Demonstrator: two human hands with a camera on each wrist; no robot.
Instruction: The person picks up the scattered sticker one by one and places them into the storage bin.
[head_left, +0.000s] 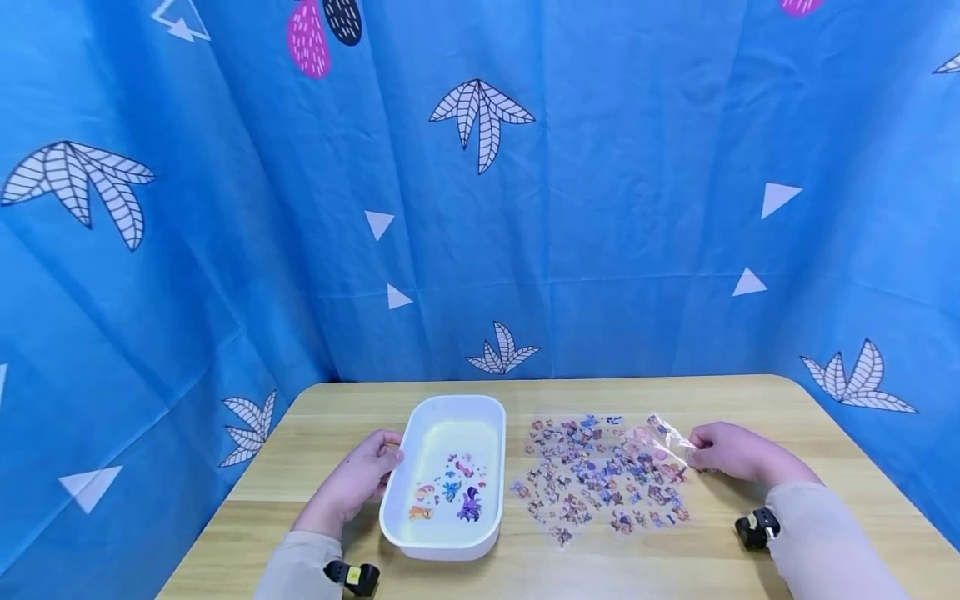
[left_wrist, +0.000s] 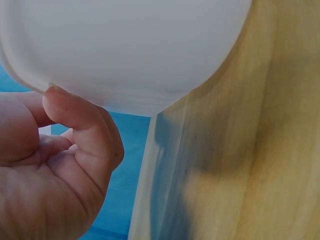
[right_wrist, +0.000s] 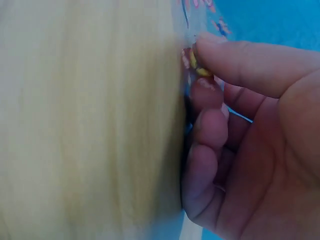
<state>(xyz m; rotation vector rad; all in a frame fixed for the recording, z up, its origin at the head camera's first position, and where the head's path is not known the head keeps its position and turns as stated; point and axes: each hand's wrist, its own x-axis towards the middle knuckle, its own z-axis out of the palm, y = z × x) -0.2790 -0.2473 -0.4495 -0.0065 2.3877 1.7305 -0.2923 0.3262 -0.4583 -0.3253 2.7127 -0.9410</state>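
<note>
My left hand holds the left rim of a white plastic tub, its fingers bent at the edge. The left wrist view shows the tub's pale outer wall close to the fingertips. Inside the tub are colourful cartoon stickers. To the right, my right hand pinches the corner of a clear sticker sheet, which is lifted and catches the light. Thumb and forefinger meet on a small yellow-and-red printed piece in the right wrist view.
Many small printed stickers on clear film lie spread across the wooden table, between tub and right hand. A blue patterned curtain hangs behind the table and along its sides. Each wrist wears a small black camera.
</note>
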